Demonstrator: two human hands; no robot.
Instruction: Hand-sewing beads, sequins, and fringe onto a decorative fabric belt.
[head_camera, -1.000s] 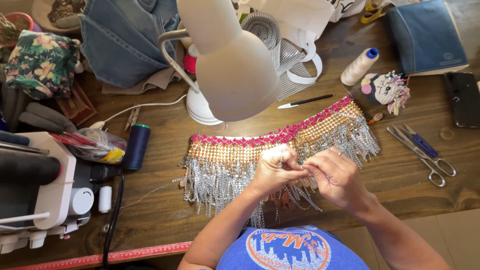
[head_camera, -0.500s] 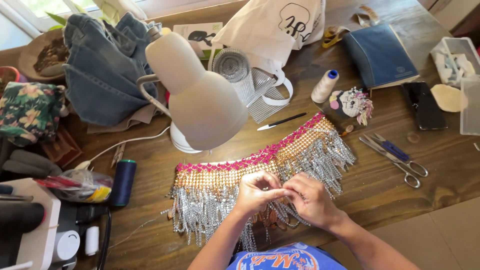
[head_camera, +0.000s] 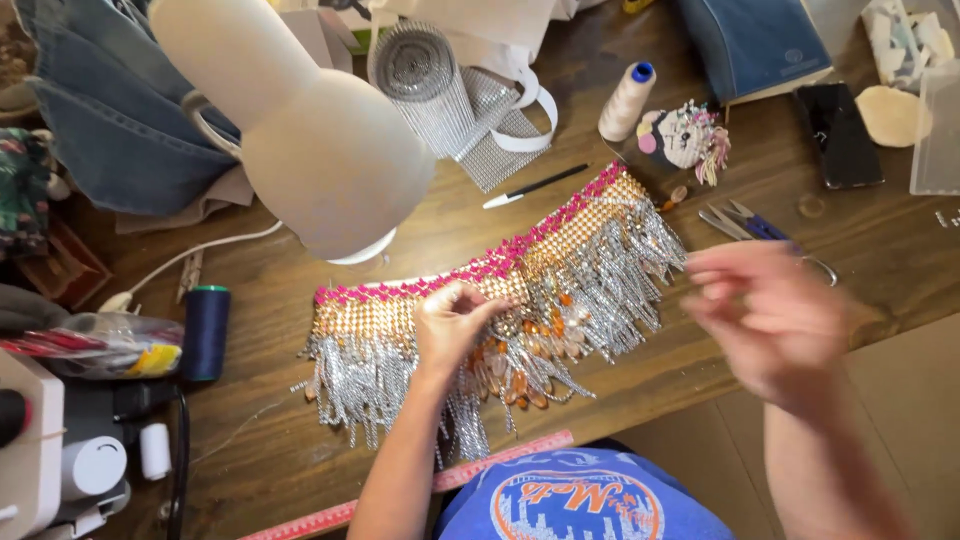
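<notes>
A beaded fringe trim (head_camera: 600, 250) lies across the wooden table (head_camera: 250, 440); it has a pink top edge, gold mesh, silver strands and orange beads. My left hand (head_camera: 455, 322) rests on its middle with the fingers pinched on the mesh. My right hand (head_camera: 770, 320) is blurred and held off to the right of the trim, just below the scissors (head_camera: 745, 222). Its fingertips look drawn together, but what is between them is too blurred to tell.
A white lamp head (head_camera: 310, 130) hangs over the table's back left. Behind the trim lie a pen (head_camera: 535, 187), a rhinestone mesh roll (head_camera: 420, 80), a white thread cone (head_camera: 625, 100), a beaded patch (head_camera: 685, 135) and a phone (head_camera: 838, 135). A dark spool (head_camera: 205, 330) and sewing machine (head_camera: 50, 450) are on the left.
My right hand has pulled away from the trim to the right. My left hand stays on the trim. The camera has moved closer to the table.
</notes>
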